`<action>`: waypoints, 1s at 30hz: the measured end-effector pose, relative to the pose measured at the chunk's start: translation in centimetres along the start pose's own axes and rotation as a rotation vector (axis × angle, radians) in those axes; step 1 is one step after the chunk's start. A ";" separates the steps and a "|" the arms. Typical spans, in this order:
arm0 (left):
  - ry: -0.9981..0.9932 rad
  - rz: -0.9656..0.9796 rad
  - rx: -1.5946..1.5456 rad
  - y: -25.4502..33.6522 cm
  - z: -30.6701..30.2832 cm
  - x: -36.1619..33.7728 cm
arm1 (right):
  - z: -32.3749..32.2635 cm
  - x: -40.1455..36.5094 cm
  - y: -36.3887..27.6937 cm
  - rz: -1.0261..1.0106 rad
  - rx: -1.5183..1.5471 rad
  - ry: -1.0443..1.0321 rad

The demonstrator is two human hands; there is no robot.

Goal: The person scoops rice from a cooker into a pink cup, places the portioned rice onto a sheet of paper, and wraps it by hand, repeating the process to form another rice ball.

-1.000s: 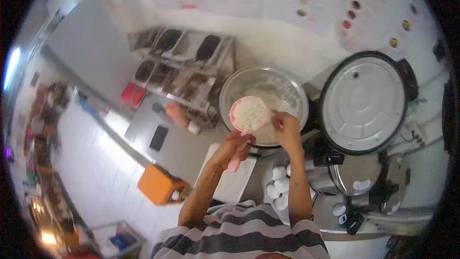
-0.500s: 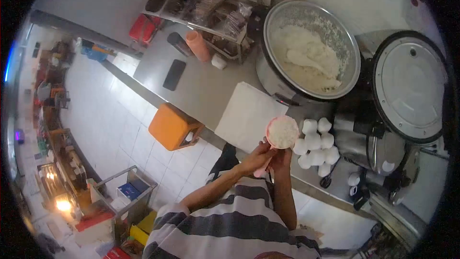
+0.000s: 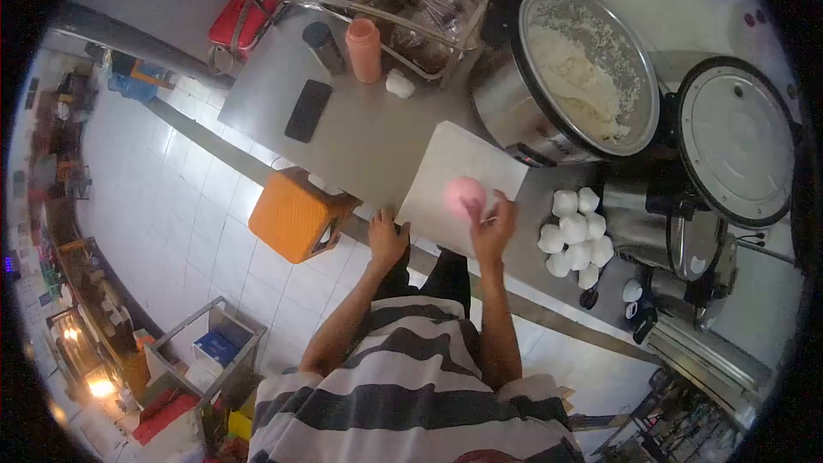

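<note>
A pink rice scoop point(image 3: 464, 195) sits bowl-side down over a stack of white paper sheets point(image 3: 437, 159), and no rice shows around it. My right hand point(image 3: 492, 225) is at its near right side, with thumb and fingers bent and pressed to the pink; the handle is hidden. At the left corner of the paper, by the counter's front edge, my left hand point(image 3: 388, 238) holds nothing, its fingers apart. Right of the paper lies a cluster of several white wrapped bundles point(image 3: 573, 231).
A large rice cooker point(image 3: 514, 107) with cooked rice stands behind the paper, its lid point(image 3: 737, 141) to the right. A dark phone point(image 3: 308, 111), an orange bottle point(image 3: 363, 51) and a dark tumbler point(image 3: 323, 47) are on the counter's left. An orange stool point(image 3: 291, 216) stands below.
The rice-filled pink scoop, earlier held upright near both hands, is now turned over on the paper under my right hand. My left hand has moved left, away from it.
</note>
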State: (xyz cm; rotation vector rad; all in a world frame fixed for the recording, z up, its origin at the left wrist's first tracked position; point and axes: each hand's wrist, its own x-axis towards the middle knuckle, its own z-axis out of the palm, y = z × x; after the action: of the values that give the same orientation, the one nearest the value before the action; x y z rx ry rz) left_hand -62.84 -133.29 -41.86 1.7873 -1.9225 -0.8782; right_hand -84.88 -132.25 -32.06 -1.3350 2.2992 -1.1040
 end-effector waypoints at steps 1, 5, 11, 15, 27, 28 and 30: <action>-0.001 -0.016 0.008 -0.7 0.5 0.6 | -2.4 1.5 -1.6 -0.010 -0.049 0.073; 0.077 0.003 -0.004 -1.2 2.8 0.7 | -7.0 7.5 -7.4 -0.307 -0.211 0.092; -0.123 0.003 -1.284 7.3 5.9 1.0 | 5.6 -1.7 -1.1 0.075 0.183 -0.044; -0.393 -0.704 -1.615 11.5 1.5 2.5 | 5.2 -1.5 -0.4 -0.246 0.269 0.017; 0.330 0.018 -0.476 3.3 6.4 13.0 | 5.1 2.3 4.3 0.440 0.791 -0.356; 0.343 -0.070 -0.406 3.0 6.1 14.7 | 4.2 2.4 3.8 0.511 0.799 -0.347; 0.346 -0.151 -0.336 3.7 5.3 16.9 | 2.6 2.6 3.3 0.586 0.807 -0.327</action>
State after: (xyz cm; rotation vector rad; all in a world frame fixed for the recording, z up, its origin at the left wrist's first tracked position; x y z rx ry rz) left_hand -71.19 -148.86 -45.69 1.7574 -1.3541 -0.8189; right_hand -86.89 -134.70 -35.81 -0.4439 1.5512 -1.2599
